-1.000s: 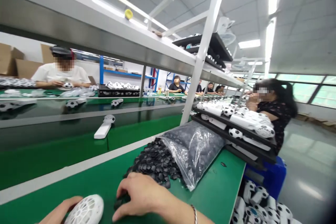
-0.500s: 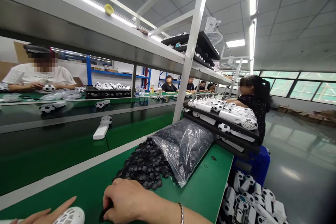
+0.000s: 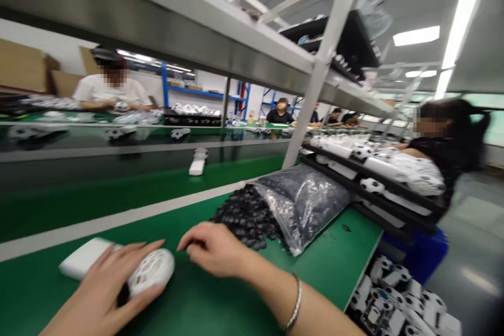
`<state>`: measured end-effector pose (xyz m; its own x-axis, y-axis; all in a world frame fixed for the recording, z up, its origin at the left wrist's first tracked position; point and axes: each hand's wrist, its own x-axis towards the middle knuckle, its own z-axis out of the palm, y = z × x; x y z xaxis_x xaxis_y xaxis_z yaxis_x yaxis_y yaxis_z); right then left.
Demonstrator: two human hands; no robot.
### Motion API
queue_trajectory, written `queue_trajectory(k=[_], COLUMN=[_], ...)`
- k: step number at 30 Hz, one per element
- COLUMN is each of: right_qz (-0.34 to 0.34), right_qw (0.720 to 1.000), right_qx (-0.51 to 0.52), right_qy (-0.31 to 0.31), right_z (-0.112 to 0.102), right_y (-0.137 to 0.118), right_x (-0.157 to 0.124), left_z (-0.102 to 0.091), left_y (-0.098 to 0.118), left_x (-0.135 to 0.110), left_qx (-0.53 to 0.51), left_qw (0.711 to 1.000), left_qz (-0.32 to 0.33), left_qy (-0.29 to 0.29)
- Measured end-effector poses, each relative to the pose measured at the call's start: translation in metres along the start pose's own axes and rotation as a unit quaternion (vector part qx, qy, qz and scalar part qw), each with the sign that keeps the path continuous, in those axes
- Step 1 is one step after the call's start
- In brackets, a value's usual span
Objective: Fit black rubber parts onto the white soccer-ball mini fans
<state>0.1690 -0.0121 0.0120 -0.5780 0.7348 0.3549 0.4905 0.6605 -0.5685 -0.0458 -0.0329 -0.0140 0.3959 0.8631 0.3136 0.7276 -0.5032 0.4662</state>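
Observation:
My left hand [image 3: 106, 289] lies over a white plastic soccer-ball-headed piece [image 3: 155, 271] on the green bench, thumb and fingers around its round lattice head. Its flat white handle sticks out to the left, partly behind the fingers. To the right, my right hand [image 3: 216, 249] is just off that head with its fingers curled together; whatever is in them, if anything, is hidden. Behind it spreads a heap of small black plastic pieces [image 3: 246, 215], spilling from a clear plastic bag [image 3: 307, 202].
A conveyor belt [image 3: 129, 189] carrying several white pieces runs beyond the bench. Stacked black trays [image 3: 378, 197] of ball-headed pieces stand at right, above a bin of more pieces [image 3: 397, 294]. A white post [image 3: 315, 84] rises behind the bag. Co-workers sit across and at right.
The view has swung left and down. My right hand has lifted from beside the black heap toward the white piece. More of my left hand and the white piece now shows.

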Motion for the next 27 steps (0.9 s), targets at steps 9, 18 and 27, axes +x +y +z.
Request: queue_trajectory(k=[9,18,27], right_qz=[-0.013,-0.007,0.012], right_qw=[0.996,0.990,0.983], right_qx=[0.083,0.137,0.184], right_qy=[0.042,-0.025,0.015], right_z=[0.002,0.017,0.035], right_y=[-0.007,-0.025,-0.021], right_x=[0.000,-0.006,-0.004], left_z=[-0.018,-0.017,-0.021], left_y=[0.013,0.016,0.017], left_x=[-0.008,-0.010,-0.010], left_qx=[0.054,0.033,0.014], left_qw=[0.996,0.998,0.997], left_qz=[-0.021,-0.015,-0.024], left_qy=[-0.067,-0.060,-0.072])
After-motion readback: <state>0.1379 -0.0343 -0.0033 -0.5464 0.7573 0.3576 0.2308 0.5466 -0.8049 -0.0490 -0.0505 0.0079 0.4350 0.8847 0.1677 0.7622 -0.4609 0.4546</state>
